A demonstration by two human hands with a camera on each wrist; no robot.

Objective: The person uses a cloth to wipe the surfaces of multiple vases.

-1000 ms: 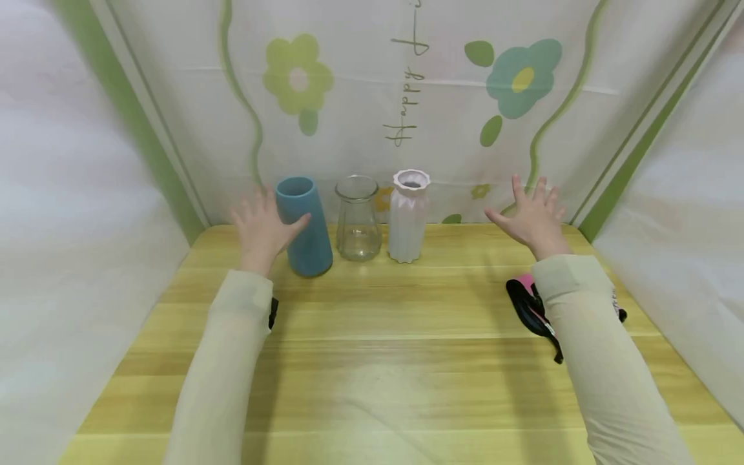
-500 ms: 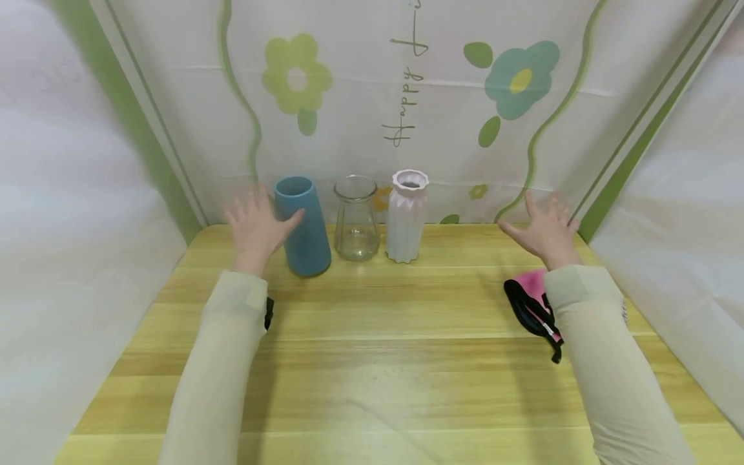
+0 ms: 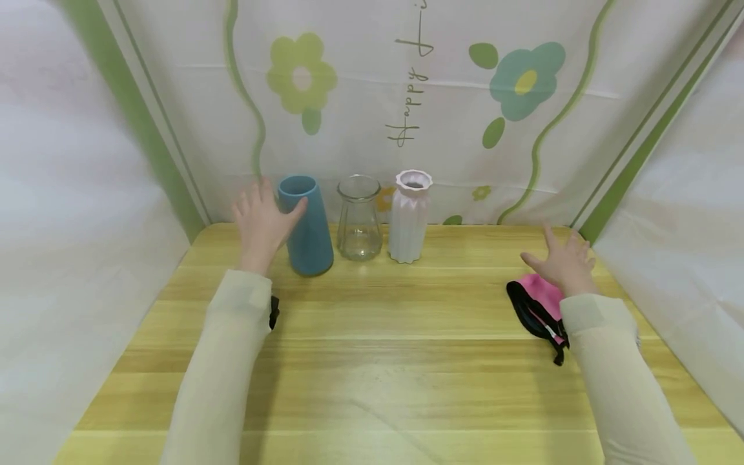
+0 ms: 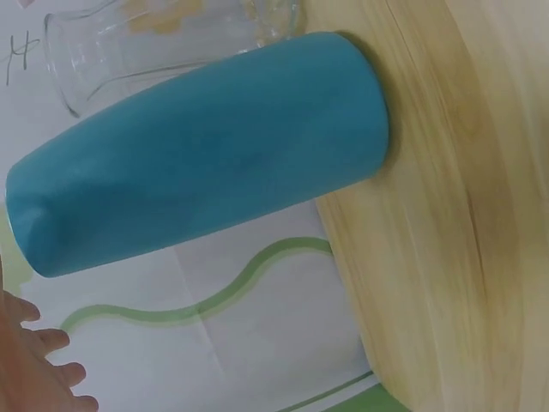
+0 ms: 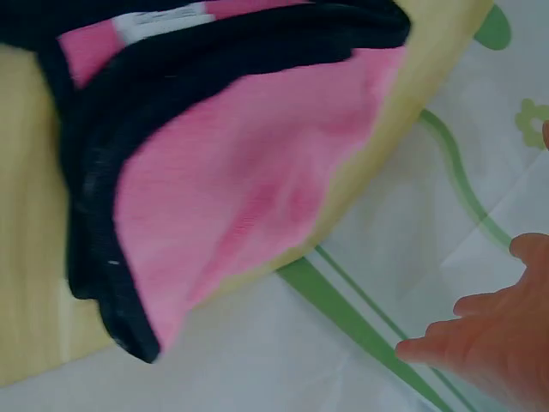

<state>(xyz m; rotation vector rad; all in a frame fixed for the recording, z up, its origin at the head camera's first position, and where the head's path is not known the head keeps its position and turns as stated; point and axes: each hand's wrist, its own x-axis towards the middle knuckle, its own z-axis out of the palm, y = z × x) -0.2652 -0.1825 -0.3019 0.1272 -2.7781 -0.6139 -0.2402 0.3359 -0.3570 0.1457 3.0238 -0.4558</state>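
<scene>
At the back left of the table stands a tall blue vase (image 3: 310, 236), upright. My left hand (image 3: 261, 226) is beside its left side, fingers spread and thumb in front of the rim; in the left wrist view the fingertips are apart from the vase (image 4: 206, 154). To its right stand a clear glass vase (image 3: 359, 226) and a white ribbed vase (image 3: 408, 226). My right hand (image 3: 562, 261), fingers spread, hovers over a pink cloth item with black trim (image 3: 540, 300) at the right. The right wrist view shows that pink cloth item (image 5: 249, 172) apart from the fingers.
The wooden table (image 3: 372, 381) ends at a white curtain (image 3: 372, 97) printed with flowers, with more curtain at both sides. A small black item (image 3: 274, 312) shows at the left cuff.
My right hand has moved down and to the right, over the pink cloth item. The left hand has stayed nearly in place beside the blue vase.
</scene>
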